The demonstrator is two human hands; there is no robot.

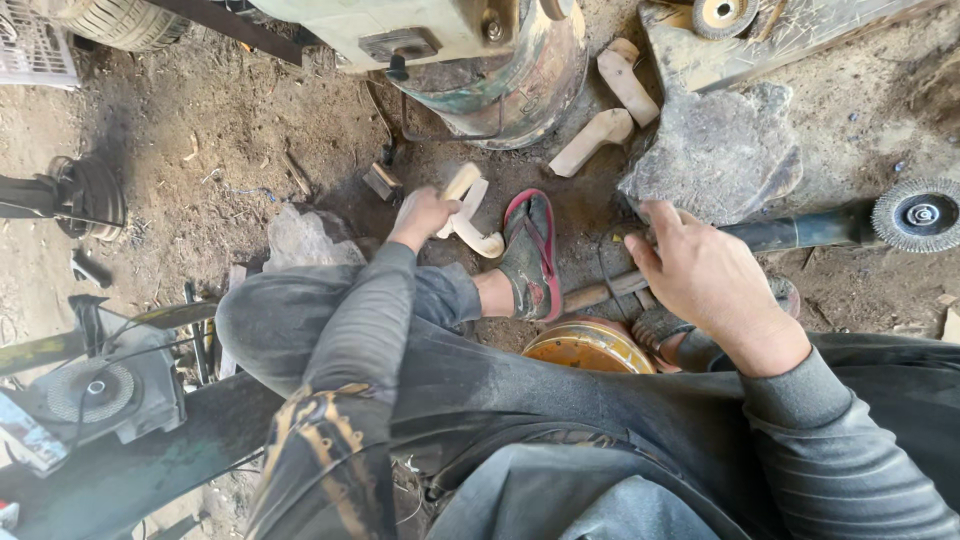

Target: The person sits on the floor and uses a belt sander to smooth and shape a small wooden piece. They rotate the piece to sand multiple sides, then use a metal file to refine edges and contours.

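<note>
— What takes up most of the ground here?

— The dirt floor point(230, 150) carries everything. Largest on it is the rusted green-and-cream drum point(520, 80) at the top middle, then the flat grey stone point(720, 150) to its right, toward the top right corner. A black angle grinder point(100, 390) lies at the left edge.

— And the person?

— Seated, grey trousers, one foot in a red-rimmed sandal point(530, 255) planted mid-floor, just below the drum.

— What is the left hand doing?

— The left hand point(422, 215) is closed around a pale curved wooden piece point(470, 215), fingers wrapped over its upper part. The wood sticks out to the right of the fist, its hooked lower end reaching almost to the sandal's toe.

— The right hand?

— The right hand point(700, 275) lies palm down, fingers curled over the black body of a grinder point(800, 232) whose flap wheel point(920, 213) shows at the right edge. A wooden handle point(605, 292) also runs under the hand; I cannot tell which of the two the fingers truly clasp.

— Anything smaller?

— Two more pale wooden blanks point(610, 105) lie between drum and stone, well apart from the held one. A yellow round tin point(588, 347) sits beside the right wrist.
</note>
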